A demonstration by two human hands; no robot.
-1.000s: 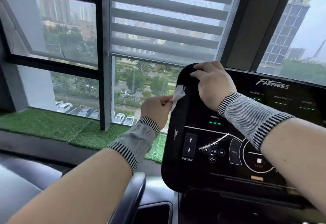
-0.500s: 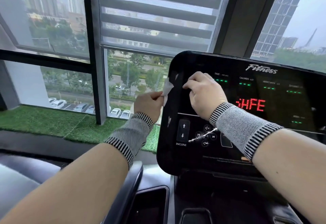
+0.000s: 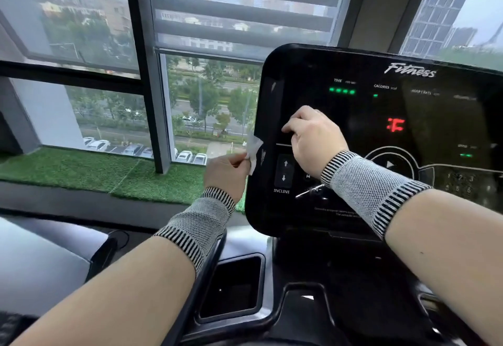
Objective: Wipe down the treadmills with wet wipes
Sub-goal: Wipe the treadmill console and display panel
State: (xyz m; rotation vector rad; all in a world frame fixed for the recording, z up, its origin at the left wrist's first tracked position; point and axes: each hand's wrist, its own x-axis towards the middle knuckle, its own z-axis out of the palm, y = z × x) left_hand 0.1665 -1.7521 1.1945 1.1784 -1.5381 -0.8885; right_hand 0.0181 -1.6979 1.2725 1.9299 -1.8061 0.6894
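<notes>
Behind the window point(image 3: 95, 32) lie green artificial turf point(image 3: 81, 171) and parked cars. At the glossy black treadmill console point(image 3: 353, 209), cut off at right, the left hand point(image 3: 226, 174) pinches a crumpled white wet wipe point(image 3: 253, 152) by its left edge. The right hand point(image 3: 313, 138) presses curled fingers on the panel; its grip is hidden.

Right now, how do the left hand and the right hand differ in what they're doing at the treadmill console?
The left hand pinches a white wet wipe beside the console's left edge; the right hand shows no wipe.
The left hand is off the console, in front of the window; the right hand rests on the black panel, fingers curled, above the INCLINE buttons.
Both wear grey knitted wrist sleeves with striped cuffs.
</notes>
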